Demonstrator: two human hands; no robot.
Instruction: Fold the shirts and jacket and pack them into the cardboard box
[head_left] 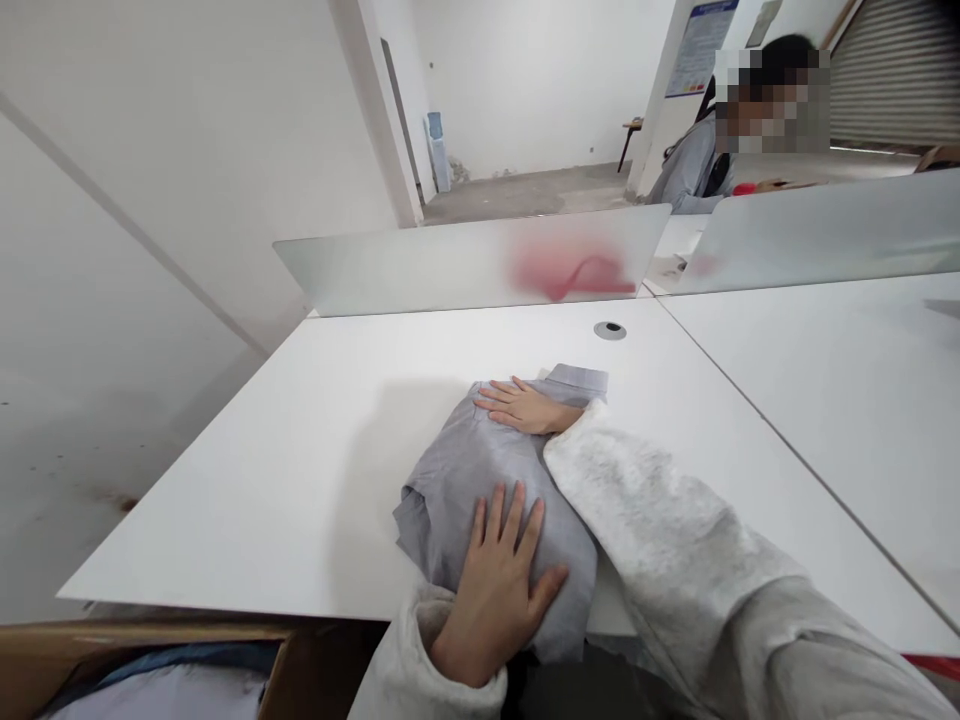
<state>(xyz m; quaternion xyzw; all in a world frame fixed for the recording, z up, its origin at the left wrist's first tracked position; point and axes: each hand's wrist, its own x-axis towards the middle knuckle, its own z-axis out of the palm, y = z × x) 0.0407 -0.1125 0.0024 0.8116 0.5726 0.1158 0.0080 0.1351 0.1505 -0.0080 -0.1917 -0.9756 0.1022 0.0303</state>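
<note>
A grey cloth garment [469, 480], probably a shirt, lies bunched and folded on the white table [225, 510]. My left hand [499, 585] rests flat on its near part, fingers spread and pointing away from me. My right hand [525, 407] lies flat across its far part, fingers pointing left. Its pale fuzzy sleeve [660, 530] reaches in from the lower right, covering the garment's right side. Neither hand grips the cloth.
A cardboard box [150, 660] holding blue and white cloth stands below the near table edge. A frosted divider [465, 265] runs along the far edge, and a round grommet [610, 330] is set in the table. A person [694, 170] sits beyond the divider.
</note>
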